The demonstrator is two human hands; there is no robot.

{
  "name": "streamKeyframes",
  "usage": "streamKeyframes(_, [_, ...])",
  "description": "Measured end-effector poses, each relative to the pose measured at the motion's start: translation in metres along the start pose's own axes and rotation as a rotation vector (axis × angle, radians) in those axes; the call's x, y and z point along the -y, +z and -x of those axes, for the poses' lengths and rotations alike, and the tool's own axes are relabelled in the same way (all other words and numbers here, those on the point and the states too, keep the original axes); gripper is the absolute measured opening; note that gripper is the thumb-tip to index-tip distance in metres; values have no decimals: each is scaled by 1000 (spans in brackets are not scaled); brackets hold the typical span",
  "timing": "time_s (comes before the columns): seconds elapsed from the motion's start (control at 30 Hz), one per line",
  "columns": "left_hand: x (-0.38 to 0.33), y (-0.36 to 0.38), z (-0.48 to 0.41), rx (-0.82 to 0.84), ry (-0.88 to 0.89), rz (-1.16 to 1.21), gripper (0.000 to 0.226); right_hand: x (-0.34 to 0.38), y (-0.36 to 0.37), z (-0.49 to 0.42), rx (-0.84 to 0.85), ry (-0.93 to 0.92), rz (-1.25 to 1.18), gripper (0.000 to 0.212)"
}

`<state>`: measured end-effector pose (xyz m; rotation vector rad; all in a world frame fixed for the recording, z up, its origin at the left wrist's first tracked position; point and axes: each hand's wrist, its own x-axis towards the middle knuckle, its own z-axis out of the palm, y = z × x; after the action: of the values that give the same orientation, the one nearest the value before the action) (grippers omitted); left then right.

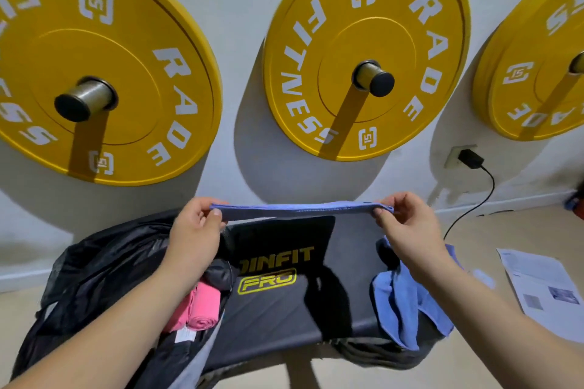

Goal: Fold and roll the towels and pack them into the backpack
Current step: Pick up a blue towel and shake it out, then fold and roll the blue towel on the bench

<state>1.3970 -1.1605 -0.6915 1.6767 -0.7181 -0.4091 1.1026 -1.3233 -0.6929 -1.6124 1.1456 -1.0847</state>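
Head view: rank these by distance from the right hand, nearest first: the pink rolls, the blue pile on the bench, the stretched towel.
1. The stretched towel: the right hand pinches its right end.
2. The blue pile: just below that hand, on the right side of the bench.
3. The pink rolls: across the bench, in the backpack on the left.

The middle of the bench is bare, so a grip can pass there, between the black backpack on the left and the heap of blue towel on the right. The backpack mouth is open, but pink rolled towels fill part of it. The folded blue towel, pinched tight between the left grip and the right grip, bars the way over the bench's far end. Behind it, steel pegs stick out from yellow weight plates on the wall. A black cable runs down the wall at the right.
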Motion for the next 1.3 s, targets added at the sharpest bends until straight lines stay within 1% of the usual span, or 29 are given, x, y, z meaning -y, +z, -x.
streamKeyframes(0.07, [32, 3, 10, 89, -76, -58, 22, -28, -3, 6, 95, 78, 92, 16])
streamKeyframes(0.2, [83, -3, 31, 279, -248, -210, 28, -69, -12, 25, 409, 212, 416, 15])
streamKeyframes(0.3, [98, -10, 46, 431, -309, -278, 23, -79, -16, 39, 584, 253, 593, 12])
streamKeyframes(0.37, [101, -14, 54, 543, -335, -324, 19, -82, -19, 46, 663, 290, 614, 7])
streamKeyframes(0.43, [102, -19, 59, 610, -381, -335, 16, -82, -24, 51, 703, 338, 623, 4])
streamKeyframes(0.57, [102, -25, 65, 646, -438, -439, 15, -76, -35, 60, 772, 470, 585, 16])
streamKeyframes(0.63, [100, -24, 69, 652, -446, -491, 14, -73, -37, 60, 778, 477, 599, 18])
streamKeyframes(0.7, [96, -19, 68, 618, -416, -525, 15, -70, -37, 59, 735, 454, 586, 19])
streamKeyframes(0.83, [87, -3, 55, 447, -318, -500, 15, -65, -29, 45, 619, 392, 586, 23])
streamKeyframes(0.87, [87, 0, 49, 395, -268, -516, 15, -64, -25, 38, 593, 378, 590, 23])
streamKeyframes(0.93, [90, 6, 36, 324, -102, -639, 17, -65, -16, 20, 556, 361, 599, 21])
streamKeyframes(0.97, [91, 9, 30, 311, -31, -721, 16, -68, -11, 9, 549, 358, 609, 22])
streamKeyframes(1.03, [92, 19, 21, 288, 51, -874, 13, -78, 0, -9, 544, 365, 644, 24])
streamKeyframes(1.1, [96, 30, 12, 283, 73, -986, 14, -91, 13, -22, 528, 378, 667, 24])
streamKeyframes(1.17, [100, 39, 2, 306, 50, -1053, 18, -106, 27, -34, 503, 359, 696, 25])
streamKeyframes(1.3, [99, 58, -13, 430, 4, -1345, 19, -123, 48, -51, 479, 294, 708, 26])
